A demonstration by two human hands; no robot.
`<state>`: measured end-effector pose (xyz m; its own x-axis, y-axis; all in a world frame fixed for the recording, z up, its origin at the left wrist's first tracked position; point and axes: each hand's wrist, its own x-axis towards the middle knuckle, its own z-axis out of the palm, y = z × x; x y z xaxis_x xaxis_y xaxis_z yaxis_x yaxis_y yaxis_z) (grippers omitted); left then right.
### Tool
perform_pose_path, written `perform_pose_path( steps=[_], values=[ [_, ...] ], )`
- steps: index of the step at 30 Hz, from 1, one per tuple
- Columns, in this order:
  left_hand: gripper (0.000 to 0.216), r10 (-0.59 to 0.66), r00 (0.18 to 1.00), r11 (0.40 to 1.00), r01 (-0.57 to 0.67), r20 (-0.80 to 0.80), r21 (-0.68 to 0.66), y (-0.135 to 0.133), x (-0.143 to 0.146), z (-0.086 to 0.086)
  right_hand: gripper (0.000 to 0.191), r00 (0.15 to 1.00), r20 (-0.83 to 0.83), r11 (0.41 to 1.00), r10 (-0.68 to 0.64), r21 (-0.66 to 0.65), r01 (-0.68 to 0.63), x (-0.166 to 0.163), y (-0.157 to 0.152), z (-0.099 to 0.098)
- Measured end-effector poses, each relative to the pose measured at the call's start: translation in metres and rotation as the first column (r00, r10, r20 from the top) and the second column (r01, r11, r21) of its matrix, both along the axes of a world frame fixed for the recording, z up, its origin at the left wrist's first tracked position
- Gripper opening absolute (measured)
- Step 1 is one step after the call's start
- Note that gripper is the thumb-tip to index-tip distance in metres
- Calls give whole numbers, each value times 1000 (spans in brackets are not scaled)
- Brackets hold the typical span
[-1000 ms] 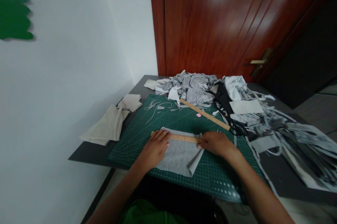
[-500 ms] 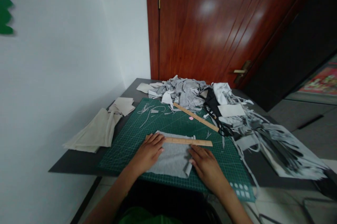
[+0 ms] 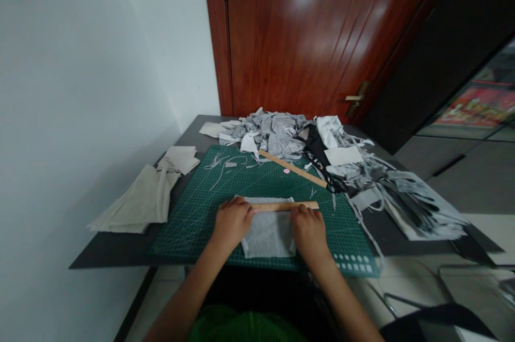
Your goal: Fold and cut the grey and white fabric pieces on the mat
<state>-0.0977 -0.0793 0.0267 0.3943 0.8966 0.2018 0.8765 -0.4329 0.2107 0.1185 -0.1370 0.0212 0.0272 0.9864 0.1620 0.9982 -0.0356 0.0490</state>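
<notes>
Grey fabric [image 3: 267,237] already lying flat, ruler [image 3: 273,206] spanning it; left hand [image 3: 233,220], right hand [image 3: 309,228] holding ruler down; no cut showing.

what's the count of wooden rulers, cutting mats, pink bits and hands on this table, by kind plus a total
Wooden rulers: 2, the near ruler and the far ruler
Cutting mat: 1
Pink bit: 1
Hands: 2, left hand and right hand
Total: 6
</notes>
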Motion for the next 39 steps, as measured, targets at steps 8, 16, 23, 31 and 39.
perform_pose_path(
  steps=[8, 16, 23, 31, 39],
  values=[
    [14, 6, 992, 993, -20, 122, 113, 9, -3, -25, 24, 995, -57, 996, -83, 41, 85, 11, 4, -18],
    [10, -37, 985, 998, 29, 168, 49, 18, -7, -28, 33, 990, -101, 994, -100, 27, 103, 19, 6, -16],
    [4, -67, 973, 997, 59, 221, 40, 27, -9, -38, 44, 986, -162, 999, -45, 6, 46, 25, 5, -12],
    [6, -179, 957, 984, 169, 228, 63, 32, -28, -43, 27, 979, -122, 985, -165, 34, 170, 19, 7, -13],
    [17, -212, 929, 977, 196, 303, 82, 34, -36, -43, 23, 967, -210, 989, -143, 11, 148, 28, 10, -16]
  ],
)
